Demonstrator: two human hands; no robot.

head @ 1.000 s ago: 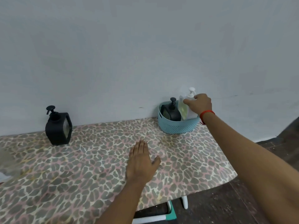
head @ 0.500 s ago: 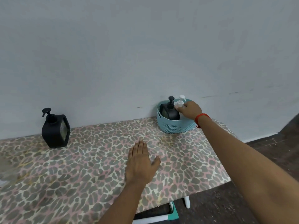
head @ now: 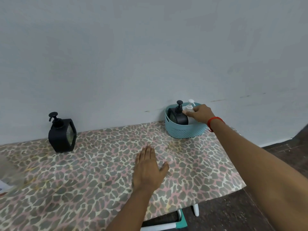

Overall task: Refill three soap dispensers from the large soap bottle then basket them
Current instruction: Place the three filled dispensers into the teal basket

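1. Two dispensers sit in the teal basket (head: 185, 133): a black one (head: 179, 116) and a white one (head: 190, 108), which the right hand (head: 200, 115) grips by its neck, seemingly to seat it upright.
2. Left hand (head: 148, 169) lies flat, empty, apparently bracing on the table (head: 83, 172).
3. One black dispenser (head: 61, 134) waits far beyond the left hand's outer side, unbasketed.

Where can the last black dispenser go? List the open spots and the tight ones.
Free: the tabletop between the black dispenser and the left hand, and the strip between that hand and the basket. Crowded: the basket, where a black pump bottle, a white pump bottle and the right hand leave little room.
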